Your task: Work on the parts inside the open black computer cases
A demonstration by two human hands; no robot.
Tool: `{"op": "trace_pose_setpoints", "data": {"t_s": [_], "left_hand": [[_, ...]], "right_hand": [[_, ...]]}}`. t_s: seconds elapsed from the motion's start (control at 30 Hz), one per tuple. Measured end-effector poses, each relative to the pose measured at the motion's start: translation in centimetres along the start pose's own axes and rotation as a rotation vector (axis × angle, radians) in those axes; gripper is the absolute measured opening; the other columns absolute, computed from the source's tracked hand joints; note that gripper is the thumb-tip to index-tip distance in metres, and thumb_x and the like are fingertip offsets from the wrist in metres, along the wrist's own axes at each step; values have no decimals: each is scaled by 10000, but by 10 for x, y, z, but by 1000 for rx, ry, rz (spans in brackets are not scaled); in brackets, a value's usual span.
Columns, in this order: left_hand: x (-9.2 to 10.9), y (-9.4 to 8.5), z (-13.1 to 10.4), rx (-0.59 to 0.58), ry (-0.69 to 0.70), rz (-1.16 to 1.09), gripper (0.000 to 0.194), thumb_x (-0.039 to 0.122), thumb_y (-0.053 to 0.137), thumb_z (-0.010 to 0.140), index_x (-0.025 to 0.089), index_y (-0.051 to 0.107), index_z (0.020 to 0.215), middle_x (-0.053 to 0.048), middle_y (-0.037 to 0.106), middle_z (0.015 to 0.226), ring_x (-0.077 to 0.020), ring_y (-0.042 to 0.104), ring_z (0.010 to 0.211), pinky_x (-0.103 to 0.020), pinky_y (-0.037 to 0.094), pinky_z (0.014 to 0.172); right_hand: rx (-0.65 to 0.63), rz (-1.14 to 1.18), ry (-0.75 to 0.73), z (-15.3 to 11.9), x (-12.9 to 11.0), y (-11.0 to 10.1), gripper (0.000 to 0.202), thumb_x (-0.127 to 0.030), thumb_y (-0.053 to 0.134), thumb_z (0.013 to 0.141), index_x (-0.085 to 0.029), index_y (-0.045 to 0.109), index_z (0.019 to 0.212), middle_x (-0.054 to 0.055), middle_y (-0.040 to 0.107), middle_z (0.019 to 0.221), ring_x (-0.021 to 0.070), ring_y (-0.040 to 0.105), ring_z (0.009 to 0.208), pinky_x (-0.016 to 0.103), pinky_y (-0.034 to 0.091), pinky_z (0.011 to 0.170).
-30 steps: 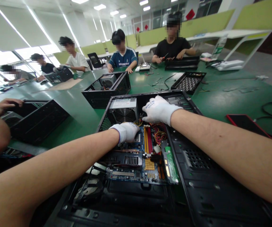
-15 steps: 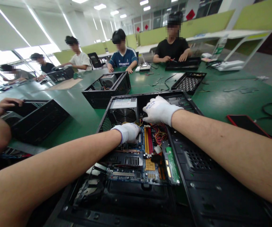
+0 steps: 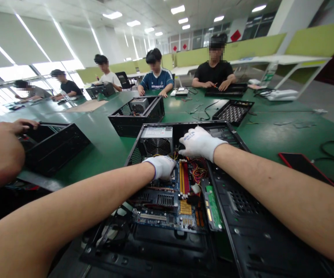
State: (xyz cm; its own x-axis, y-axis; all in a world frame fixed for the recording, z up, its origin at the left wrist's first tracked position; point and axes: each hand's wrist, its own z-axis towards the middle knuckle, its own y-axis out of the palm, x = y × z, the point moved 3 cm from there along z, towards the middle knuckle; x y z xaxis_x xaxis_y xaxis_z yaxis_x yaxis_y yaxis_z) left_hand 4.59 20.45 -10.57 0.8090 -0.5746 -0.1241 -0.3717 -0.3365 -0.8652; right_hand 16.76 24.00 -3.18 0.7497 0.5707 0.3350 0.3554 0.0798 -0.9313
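Observation:
An open black computer case lies in front of me with the motherboard exposed. My left hand, in a white glove, is down on the board beside the yellow and red memory slots, fingers curled under and mostly hidden. My right hand, also gloved, is closed near thin wires beside the power supply. Whatever either hand grips is too small or covered to make out. Bundled coloured cables and a drive with a green circuit board sit below my right hand.
Another open case stands beyond mine, and a third case is at left under another person's hand. A black perforated part, a red-edged black object and cables are on the green table. Several people sit around.
The camera view has tilted slightly, so the scene sits lower and a little to the right. Both my hands stay at nearly the same spots inside the case.

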Motion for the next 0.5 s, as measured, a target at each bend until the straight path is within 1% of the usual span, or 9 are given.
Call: {"op": "trace_pose_setpoints", "data": {"t_s": [0.13, 0.3, 0.5], "left_hand": [[0, 1, 1, 2, 15, 3, 505, 368, 798, 780, 172, 686, 1233, -148, 736, 1263, -318, 722, 1128, -377, 600, 954], [0, 1, 1, 9, 21, 4, 516, 351, 797, 776, 180, 684, 1249, -137, 740, 1262, -313, 722, 1133, -362, 593, 965], [0, 0, -1, -12, 16, -3, 514, 346, 795, 782, 177, 682, 1254, -134, 731, 1283, -305, 718, 1139, -353, 591, 963]], "right_hand": [[4, 6, -2, 1, 0, 1, 546, -601, 534, 940, -199, 745, 1243, 152, 757, 1225, 359, 657, 1195, 483, 466, 941], [9, 6, -2, 0, 0, 1, 529, -600, 542, 940, -206, 752, 1223, 148, 760, 1219, 350, 658, 1190, 476, 461, 946], [10, 7, -12, 2, 1, 4, 538, -610, 538, 931, -210, 758, 1214, 151, 762, 1205, 359, 659, 1180, 478, 465, 933]]}}
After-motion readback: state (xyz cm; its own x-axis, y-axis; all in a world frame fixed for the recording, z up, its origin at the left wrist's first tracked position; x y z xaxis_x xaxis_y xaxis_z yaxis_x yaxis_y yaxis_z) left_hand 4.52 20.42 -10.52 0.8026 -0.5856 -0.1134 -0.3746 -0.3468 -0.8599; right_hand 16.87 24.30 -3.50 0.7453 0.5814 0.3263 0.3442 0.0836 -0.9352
